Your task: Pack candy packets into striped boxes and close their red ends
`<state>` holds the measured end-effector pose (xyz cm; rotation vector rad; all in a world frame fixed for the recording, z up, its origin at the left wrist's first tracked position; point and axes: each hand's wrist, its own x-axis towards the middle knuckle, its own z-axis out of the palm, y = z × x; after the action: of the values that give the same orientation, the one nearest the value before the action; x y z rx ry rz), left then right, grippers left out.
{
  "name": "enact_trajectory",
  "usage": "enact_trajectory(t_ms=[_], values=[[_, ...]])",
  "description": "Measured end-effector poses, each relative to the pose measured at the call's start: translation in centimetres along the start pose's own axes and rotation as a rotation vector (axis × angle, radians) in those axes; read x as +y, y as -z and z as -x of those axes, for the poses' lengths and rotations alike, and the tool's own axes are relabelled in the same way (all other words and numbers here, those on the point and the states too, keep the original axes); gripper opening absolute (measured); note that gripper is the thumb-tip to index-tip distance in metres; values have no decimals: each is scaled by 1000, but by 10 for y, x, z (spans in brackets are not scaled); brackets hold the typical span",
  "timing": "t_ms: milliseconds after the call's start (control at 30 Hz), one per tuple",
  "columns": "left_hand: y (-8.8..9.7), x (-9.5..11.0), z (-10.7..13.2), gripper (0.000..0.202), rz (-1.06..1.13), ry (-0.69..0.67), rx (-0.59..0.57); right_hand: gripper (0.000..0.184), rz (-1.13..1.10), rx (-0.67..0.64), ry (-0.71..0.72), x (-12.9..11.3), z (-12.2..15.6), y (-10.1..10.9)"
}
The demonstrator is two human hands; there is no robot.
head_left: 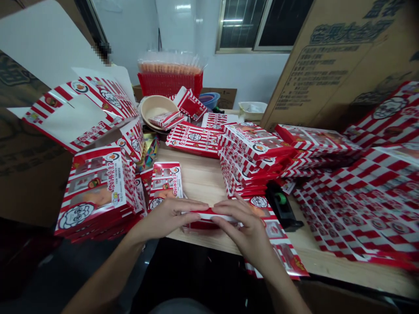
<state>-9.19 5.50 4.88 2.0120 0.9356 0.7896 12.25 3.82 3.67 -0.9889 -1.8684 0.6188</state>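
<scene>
My left hand [166, 218] and my right hand [242, 224] both grip a small folded red-and-white striped carton [209, 213] from either side, its fingers-side edge pressed above the wooden table [199, 179]. A flat printed carton [275, 235] lies under my right hand's wrist side. Close to my left hand stands an upright carton with a window [165, 185], beside a stack of finished cartons [94, 192]. More stacked cartons [252, 152] rise behind my hands. To the right, a black tape dispenser [281, 205] with a green core sits on the table.
Flat striped carton blanks [366, 209] are piled at the right. A large cardboard box [327, 56] stands behind them. At the back are a beige bowl [157, 109], a red basket [170, 83] and an opened carton sheet [78, 109] at upper left.
</scene>
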Motion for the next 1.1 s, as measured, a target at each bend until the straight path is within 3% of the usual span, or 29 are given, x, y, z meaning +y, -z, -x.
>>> enact_trajectory(t_ms=[100, 200, 333, 433, 533, 633, 767, 900, 1033, 1100], values=[[6, 2, -1, 27, -12, 9, -90, 8, -62, 4, -29, 3, -2, -1], [6, -2, 4, 34, -113, -138, -98, 11, -93, -61, 16, 11, -4, 3], [-6, -14, 18, 44, -336, -301, -13, 23, -55, -186, 179, 22, 0, 11], [-16, -19, 24, 41, -361, -357, 83, 33, 5, -202, 224, 25, 8, 13], [-22, -20, 22, 38, -313, -378, 165, 31, -8, -117, 151, 23, 15, 12], [-24, -21, 17, 35, -303, -359, 198, 20, -196, -30, -15, 19, 14, 14], [-24, -22, 12, 35, -296, -371, 197, 11, -386, -59, -150, 18, 5, 20], [-25, -23, 13, 36, -285, -382, 211, 15, -296, -47, 2, 24, 6, 24], [-23, -26, 16, 34, -287, -390, 198, 36, -58, -152, 224, 27, 18, 24], [-23, -26, 16, 34, -295, -399, 214, 41, 51, -111, 304, 27, 24, 19]])
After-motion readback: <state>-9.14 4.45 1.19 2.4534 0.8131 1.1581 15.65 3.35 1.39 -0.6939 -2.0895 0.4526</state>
